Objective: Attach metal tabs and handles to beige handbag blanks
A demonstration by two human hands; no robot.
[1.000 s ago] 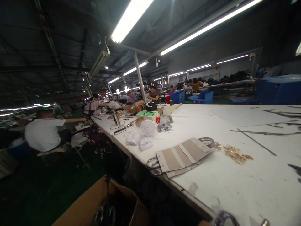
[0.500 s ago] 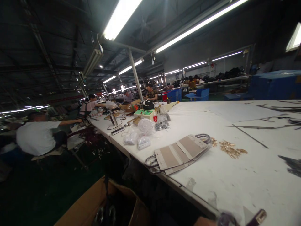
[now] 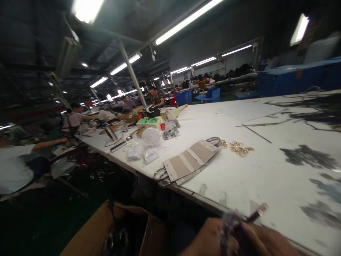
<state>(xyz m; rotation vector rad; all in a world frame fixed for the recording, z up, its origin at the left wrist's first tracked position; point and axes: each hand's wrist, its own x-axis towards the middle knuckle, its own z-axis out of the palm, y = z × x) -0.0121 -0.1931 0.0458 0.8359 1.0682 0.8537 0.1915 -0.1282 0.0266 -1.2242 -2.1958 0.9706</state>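
Note:
At the table's front edge, low in the view, both my hands are closed on a dark strap (image 3: 253, 216) with a shiny metal end. Clear plastic seems to wrap part of it. My left hand (image 3: 206, 236) grips the looped, wrapped part. Beside it, my right hand (image 3: 268, 239) pinches the strap below its metal end; both hands are cut off by the frame's bottom and slightly blurred. Farther up the table lie stacked beige bag panels (image 3: 186, 163) with dark handles at both ends. Small gold-coloured metal pieces (image 3: 239, 148) are heaped just right of them.
The white table (image 3: 229, 185) stretches away, with dark strips (image 3: 317, 110) and dark scraps (image 3: 309, 155) at right. A white fan (image 3: 151, 137), plastic bags and a green-topped machine (image 3: 149, 121) stand farther back. An open cardboard box (image 3: 87, 229) is below left. Several co-workers sit beyond.
The view has swung right and down, so the table contents sit farther left and higher. My hands and the strap, barely in frame before, have come up into view.

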